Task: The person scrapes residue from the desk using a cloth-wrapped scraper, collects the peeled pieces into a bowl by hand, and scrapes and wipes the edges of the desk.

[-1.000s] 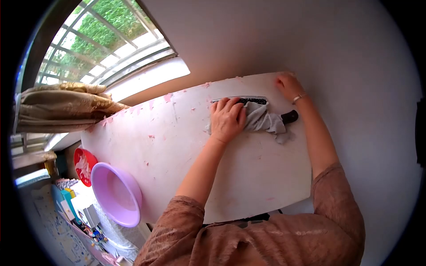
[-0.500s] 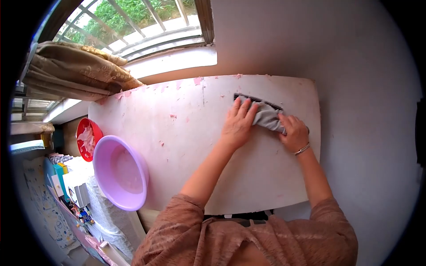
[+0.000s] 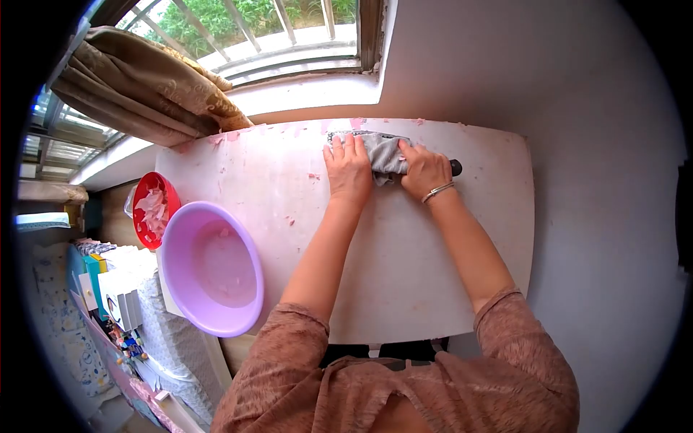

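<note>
A long flat tool with a black handle end (image 3: 455, 167) and a dark, speckled far edge lies against the white tabletop (image 3: 404, 267), wrapped in a grey cloth (image 3: 384, 153). What kind of tool it is stays hidden under the cloth. My left hand (image 3: 349, 169) presses on its left part, fingers over the cloth and the edge. On the right, my right hand (image 3: 426, 172) is closed round the wrapped tool just beside the handle end. Pink scraps (image 3: 313, 176) are stuck on the tabletop, several of them along its far edge.
At the table's left stands a purple basin (image 3: 170, 267), beside a red basket (image 3: 172, 193) full of pale pink scraps. A brown curtain (image 3: 144, 86) hangs by the barred window (image 3: 289, 36). The wall (image 3: 592, 216) runs along the right side.
Both hands have moved left and toward the far edge, carrying the cloth-wrapped tool with them. It now lies more level, and its black handle end shows. The view has shifted slightly.
</note>
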Demonstrator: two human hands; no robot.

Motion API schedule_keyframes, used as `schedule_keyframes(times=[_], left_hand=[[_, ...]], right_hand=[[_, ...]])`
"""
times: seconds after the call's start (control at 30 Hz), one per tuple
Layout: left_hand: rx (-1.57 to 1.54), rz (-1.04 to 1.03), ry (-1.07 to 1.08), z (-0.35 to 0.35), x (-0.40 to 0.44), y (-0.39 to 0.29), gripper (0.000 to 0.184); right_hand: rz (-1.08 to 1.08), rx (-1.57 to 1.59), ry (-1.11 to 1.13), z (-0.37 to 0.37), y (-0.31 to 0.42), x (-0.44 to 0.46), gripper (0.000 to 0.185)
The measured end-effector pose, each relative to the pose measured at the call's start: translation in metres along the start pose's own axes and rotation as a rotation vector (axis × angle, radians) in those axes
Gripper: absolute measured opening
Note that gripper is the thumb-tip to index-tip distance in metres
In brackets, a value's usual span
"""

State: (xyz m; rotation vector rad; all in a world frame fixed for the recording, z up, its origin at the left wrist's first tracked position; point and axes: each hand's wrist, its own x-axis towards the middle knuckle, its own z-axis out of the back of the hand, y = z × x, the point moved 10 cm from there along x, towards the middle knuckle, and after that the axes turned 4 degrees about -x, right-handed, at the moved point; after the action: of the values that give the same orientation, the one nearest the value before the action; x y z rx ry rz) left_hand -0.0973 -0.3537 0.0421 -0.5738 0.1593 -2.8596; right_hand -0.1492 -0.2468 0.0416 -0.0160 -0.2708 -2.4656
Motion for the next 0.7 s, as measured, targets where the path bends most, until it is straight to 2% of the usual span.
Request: schedule_keyframes(times=[0.1,0.3,0.37,0.43,0.57,0.63,0.7], left_hand=[[-0.039,0.015,-0.005,-0.001,-0.006,0.003,0.037],[-0.039,0.026,-0.036,-0.004,0.013,0.006,0.032],[-0.030,0.025,0.006,-0.003,0.003,0.002,0.030],[0.045,-0.030,-0.128,0.012,-0.009,-0.009,0.029],[0.008,0.037,-0.044,-0.008,0.023,0.008,0.028],[0.013,0.028,-0.077,-0.002,0.014,0.005,0.026],[0.016,-0.001,-0.096,0.009,-0.003,-0.002,0.025]], right_hand=[[-0.033,-0.033,0.127,0.001,0.006,-0.006,0.045],[0.002,-0.040,0.086,0.005,0.002,0.015,0.041],[-0.032,-0.037,0.198,-0.001,0.002,0.001,0.042],[0.004,0.001,0.141,-0.002,0.003,-0.003,0.043],[0.001,-0.038,0.153,-0.005,-0.003,0.029,0.044],[0.020,-0.009,0.119,-0.007,-0.001,0.022,0.043],[-0.025,0.003,0.222,-0.012,-0.001,-0.002,0.042]])
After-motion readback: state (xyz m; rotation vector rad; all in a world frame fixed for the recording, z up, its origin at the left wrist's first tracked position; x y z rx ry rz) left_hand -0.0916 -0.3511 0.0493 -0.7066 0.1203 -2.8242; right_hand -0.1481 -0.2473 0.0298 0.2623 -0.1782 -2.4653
